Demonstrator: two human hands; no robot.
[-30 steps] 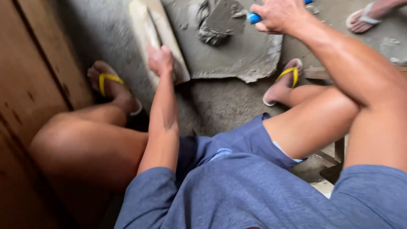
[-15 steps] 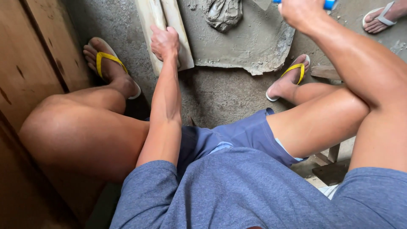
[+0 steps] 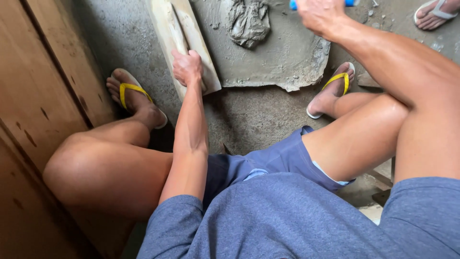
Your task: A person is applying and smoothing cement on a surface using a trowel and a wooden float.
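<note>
The left hand (image 3: 188, 67) was curled around the near end of a long pale wooden float board (image 3: 179, 36), fingers wrapped over its edge where it lay on the concrete floor (image 3: 254, 120). The right hand (image 3: 320, 15) was closed in a fist around a blue handle (image 3: 293, 5), most of the tool cut off by the top of the view. Between the two hands, and a little beyond them, sat a lump of wet grey mortar (image 3: 248, 21) on a flat slab of spread cement (image 3: 287, 62).

The board looked stiff and fairly light, likely gritty with dried cement, so a grip near its end seemed secure. The mortar looked soft, heavy and sticky; it would probably slump if scooped carelessly. A wooden panel (image 3: 33, 96) stood beside the left hand.
</note>
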